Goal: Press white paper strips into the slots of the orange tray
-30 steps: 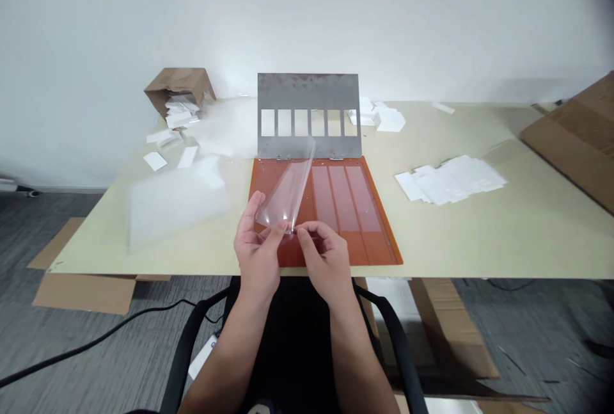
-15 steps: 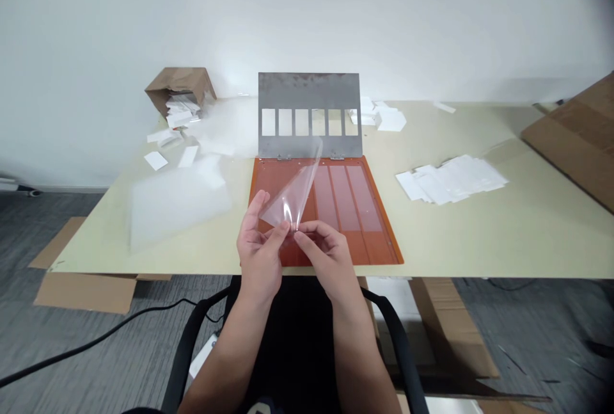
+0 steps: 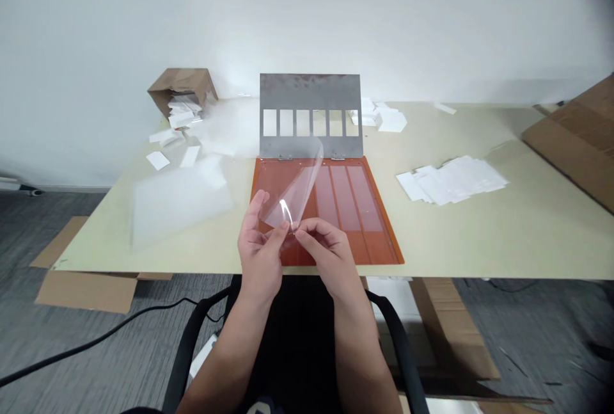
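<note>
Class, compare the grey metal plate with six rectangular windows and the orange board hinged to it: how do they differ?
The grey metal plate stands raised, while the orange board lies flat on the cream table. The plate has six short windows cut through it; the board shows long, pale strips. Both are rectangular and meet along one edge at hinges.

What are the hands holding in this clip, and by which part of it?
A clear plastic film, pinched at its lower end, where the fingers of the left hand and right hand meet.

Cream tabletop [image 3: 537, 235], orange board [image 3: 271, 177], stacked white sheets [image 3: 451, 180], frosted film [image 3: 180, 203], tipped cardboard box [image 3: 180, 84]
</note>
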### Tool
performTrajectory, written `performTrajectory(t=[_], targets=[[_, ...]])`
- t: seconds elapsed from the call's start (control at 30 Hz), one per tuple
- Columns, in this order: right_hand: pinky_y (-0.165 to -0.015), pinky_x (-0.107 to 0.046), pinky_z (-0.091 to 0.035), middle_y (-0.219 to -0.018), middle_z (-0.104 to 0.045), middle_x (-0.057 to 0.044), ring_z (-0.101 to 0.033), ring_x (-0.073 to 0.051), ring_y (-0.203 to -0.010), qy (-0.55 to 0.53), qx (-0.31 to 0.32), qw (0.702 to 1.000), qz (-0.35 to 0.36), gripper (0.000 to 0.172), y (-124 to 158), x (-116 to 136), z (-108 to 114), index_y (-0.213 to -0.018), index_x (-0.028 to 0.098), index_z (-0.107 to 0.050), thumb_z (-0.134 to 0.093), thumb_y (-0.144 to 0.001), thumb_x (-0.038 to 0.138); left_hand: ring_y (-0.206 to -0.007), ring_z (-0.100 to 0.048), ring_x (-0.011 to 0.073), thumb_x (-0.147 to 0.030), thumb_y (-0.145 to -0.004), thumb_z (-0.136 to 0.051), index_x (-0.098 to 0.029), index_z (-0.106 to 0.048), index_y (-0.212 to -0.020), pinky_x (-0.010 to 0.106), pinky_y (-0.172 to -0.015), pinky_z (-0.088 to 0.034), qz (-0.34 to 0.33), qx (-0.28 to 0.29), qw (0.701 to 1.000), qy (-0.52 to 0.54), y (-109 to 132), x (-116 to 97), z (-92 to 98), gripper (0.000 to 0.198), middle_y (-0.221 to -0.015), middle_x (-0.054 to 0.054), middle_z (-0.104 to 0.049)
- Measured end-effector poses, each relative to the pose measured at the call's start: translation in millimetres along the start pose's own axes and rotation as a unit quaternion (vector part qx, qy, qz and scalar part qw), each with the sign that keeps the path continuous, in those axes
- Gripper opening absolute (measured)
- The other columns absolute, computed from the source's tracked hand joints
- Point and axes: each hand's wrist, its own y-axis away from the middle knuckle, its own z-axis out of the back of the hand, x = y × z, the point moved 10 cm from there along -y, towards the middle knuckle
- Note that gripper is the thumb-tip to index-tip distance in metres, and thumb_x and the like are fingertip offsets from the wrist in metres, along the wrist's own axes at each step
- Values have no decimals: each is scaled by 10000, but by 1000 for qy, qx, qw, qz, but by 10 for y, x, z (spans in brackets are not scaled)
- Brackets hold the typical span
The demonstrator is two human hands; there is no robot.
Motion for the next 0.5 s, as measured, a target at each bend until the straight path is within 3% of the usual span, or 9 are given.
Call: performTrajectory(t=[0.2,0.5], targets=[[-763,-283,-502,-883,-653,-8,-609,-143,-826,47,15,999,17,169,24,85,-48,-839,223,-601,-560,-923,364,-870,-700,128,-295,-751,-816,-359,-582,-1337,253,-729,-616,9,0,1000,12,-9,12,2,635,-1564,63,-407],[-758,-293,-503,-909,-671,-24,-617,-144,-804,42,-37,998,3,186,70,77,0,-870,216,-608,-653,-871,396,-806,-692,69,-251,-772,-812,-385,-585,-1334,156,-703,-570,-5,-9,1000,5,33,-16,63,621,-1593,20,-375]])
